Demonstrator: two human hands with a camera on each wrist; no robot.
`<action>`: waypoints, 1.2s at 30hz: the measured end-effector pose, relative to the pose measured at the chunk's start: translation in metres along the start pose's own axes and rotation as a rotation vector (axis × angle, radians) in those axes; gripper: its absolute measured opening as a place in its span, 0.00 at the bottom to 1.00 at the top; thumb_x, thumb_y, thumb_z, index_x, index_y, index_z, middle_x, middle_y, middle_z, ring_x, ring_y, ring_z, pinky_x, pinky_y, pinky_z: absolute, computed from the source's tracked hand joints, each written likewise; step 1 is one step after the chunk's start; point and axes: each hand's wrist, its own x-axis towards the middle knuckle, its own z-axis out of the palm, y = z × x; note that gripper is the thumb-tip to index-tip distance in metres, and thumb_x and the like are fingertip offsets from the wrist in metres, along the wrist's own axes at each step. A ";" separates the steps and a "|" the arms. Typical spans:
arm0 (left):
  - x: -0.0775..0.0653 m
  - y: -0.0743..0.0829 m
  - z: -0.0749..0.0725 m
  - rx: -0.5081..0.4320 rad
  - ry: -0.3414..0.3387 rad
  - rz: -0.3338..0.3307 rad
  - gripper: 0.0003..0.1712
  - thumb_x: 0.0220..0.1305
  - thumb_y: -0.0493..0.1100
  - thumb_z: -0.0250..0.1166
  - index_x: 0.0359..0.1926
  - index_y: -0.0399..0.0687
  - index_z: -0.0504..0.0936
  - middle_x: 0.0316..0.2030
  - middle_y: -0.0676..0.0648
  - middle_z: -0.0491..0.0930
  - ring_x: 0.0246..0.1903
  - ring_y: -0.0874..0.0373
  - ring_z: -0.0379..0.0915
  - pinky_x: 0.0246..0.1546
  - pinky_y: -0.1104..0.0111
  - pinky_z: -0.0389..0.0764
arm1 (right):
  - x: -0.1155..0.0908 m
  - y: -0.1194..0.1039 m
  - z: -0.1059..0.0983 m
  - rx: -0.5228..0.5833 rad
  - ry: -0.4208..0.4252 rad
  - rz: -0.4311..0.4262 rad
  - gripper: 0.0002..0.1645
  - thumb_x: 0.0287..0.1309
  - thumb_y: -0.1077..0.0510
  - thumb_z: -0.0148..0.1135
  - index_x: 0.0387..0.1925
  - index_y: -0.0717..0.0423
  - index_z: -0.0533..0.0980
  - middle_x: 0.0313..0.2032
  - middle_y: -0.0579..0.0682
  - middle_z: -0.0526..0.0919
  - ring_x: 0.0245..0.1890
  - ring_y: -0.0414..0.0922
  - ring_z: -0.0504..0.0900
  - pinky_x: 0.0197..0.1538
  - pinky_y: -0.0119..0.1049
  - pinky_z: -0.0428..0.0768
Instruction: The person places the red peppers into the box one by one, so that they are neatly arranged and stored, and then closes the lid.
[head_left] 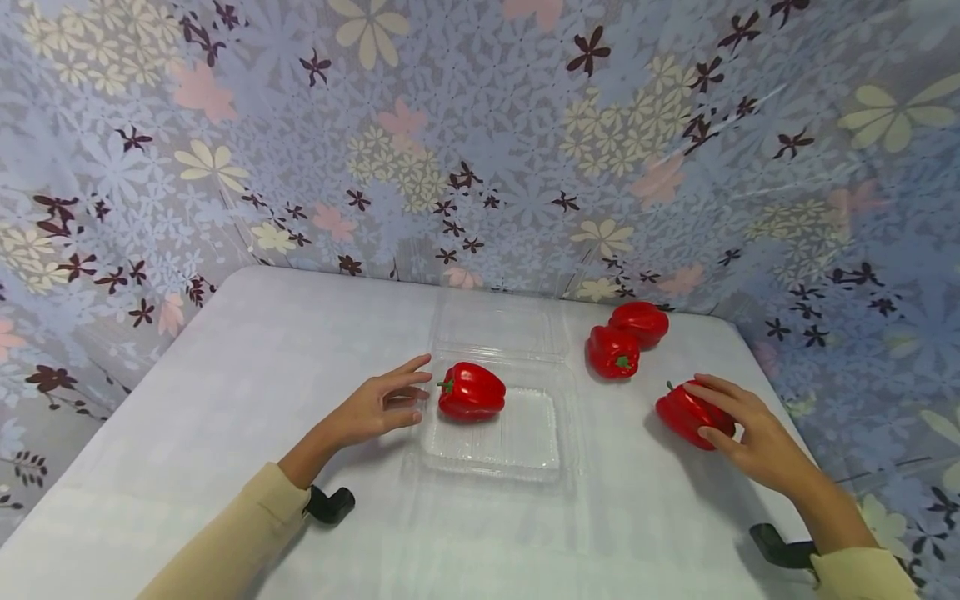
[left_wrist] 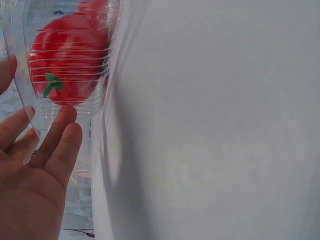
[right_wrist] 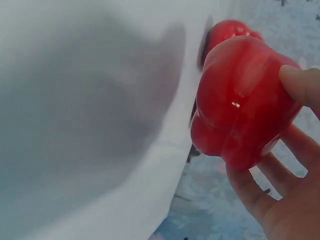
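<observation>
My right hand [head_left: 757, 437] grips a red bell pepper [head_left: 693, 415] over the right side of the table, thumb on one side and fingers on the other. In the right wrist view that pepper [right_wrist: 245, 100] fills the grasp. A clear plastic clamshell box [head_left: 491, 462] lies with its lid folded back in the middle of the table. Inside its left part rests another red bell pepper [head_left: 472, 392], its green stem pointing left. My left hand [head_left: 375, 408] is at the box's left side, fingers spread; in the left wrist view the fingertips [left_wrist: 65, 117] are right at the ribbed wall.
Two more red bell peppers [head_left: 613, 353] [head_left: 639, 323] sit together right of the box lid [head_left: 491, 327]. A white cloth covers the table [head_left: 300, 333]. Behind it hangs a flowered curtain [head_left: 480, 150]. A black wrist mount [head_left: 330, 505] sticks out by the left sleeve.
</observation>
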 end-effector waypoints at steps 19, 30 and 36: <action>0.001 0.000 0.000 0.008 -0.015 -0.001 0.34 0.65 0.35 0.64 0.70 0.34 0.66 0.78 0.39 0.53 0.63 0.39 0.74 0.64 0.50 0.75 | 0.018 -0.070 -0.009 0.040 0.092 -0.192 0.49 0.36 0.77 0.75 0.64 0.53 0.74 0.66 0.60 0.71 0.63 0.25 0.58 0.47 0.08 0.70; 0.001 -0.001 0.001 0.010 -0.013 -0.013 0.34 0.64 0.35 0.64 0.70 0.36 0.67 0.78 0.41 0.53 0.62 0.40 0.75 0.64 0.50 0.75 | 0.038 -0.108 -0.001 0.060 0.050 -0.291 0.47 0.38 0.72 0.77 0.65 0.51 0.74 0.68 0.55 0.71 0.68 0.31 0.61 0.56 0.10 0.70; 0.000 -0.002 -0.001 0.001 -0.008 -0.019 0.34 0.63 0.34 0.64 0.70 0.35 0.66 0.78 0.40 0.53 0.63 0.40 0.75 0.64 0.50 0.75 | 0.046 -0.123 0.009 0.071 0.002 -0.308 0.47 0.40 0.69 0.77 0.66 0.47 0.73 0.68 0.53 0.71 0.69 0.36 0.62 0.56 0.19 0.78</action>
